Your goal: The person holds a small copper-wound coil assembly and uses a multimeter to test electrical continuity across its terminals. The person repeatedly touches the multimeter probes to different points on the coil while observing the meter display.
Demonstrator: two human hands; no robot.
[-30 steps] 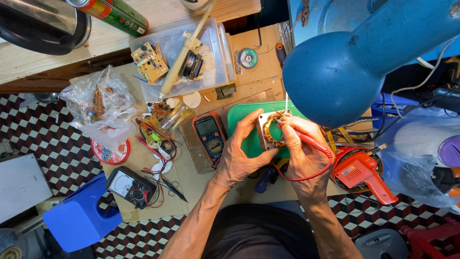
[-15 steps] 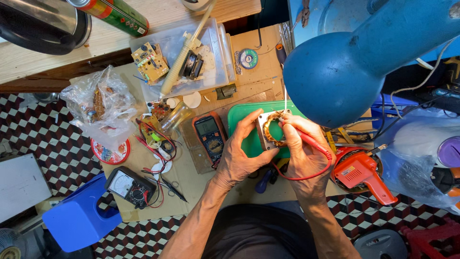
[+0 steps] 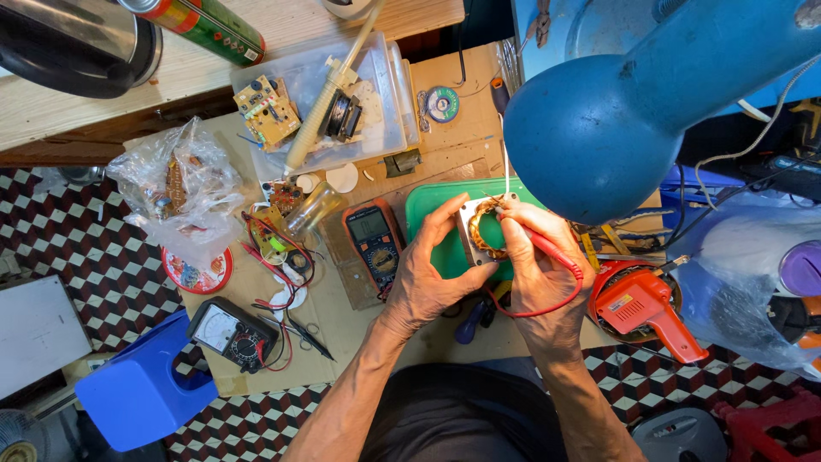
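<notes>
Gripping a square grey metal motor stator with copper windings (image 3: 481, 229), the left hand (image 3: 428, 274) has its fingers closed around the part's left edge and underside, thumb pressed against the lower corner, holding it tilted above a green plastic tray (image 3: 428, 214) near the middle of the cluttered wooden workbench (image 3: 342, 316). The right hand (image 3: 534, 265) closes its fingers around a red test probe (image 3: 547, 246), pen-fashion, with the tip touching the copper windings at the stator's right side; the probe's red lead (image 3: 547, 304) loops below the wrist and back toward the left. Just beside the left hand, to its left, lies a dark digital multimeter with an orange border (image 3: 374, 242), face up. Farther left sit a tangle of red and green wires (image 3: 278, 248), a black analogue meter (image 3: 233, 334) and a crumpled clear plastic bag of parts (image 3: 175, 192). Behind the tray stands a clear plastic box (image 3: 385, 111) holding a circuit board (image 3: 267, 109) and a pale stick-like tool. A big blue lamp shade (image 3: 599, 128) hangs over the right side, partly hiding the bench, and an orange soldering gun (image 3: 646, 308) lies just right of the right hand. A blue plastic stool (image 3: 137, 393) stands on the chequered floor (image 3: 77, 248) at lower left.
</notes>
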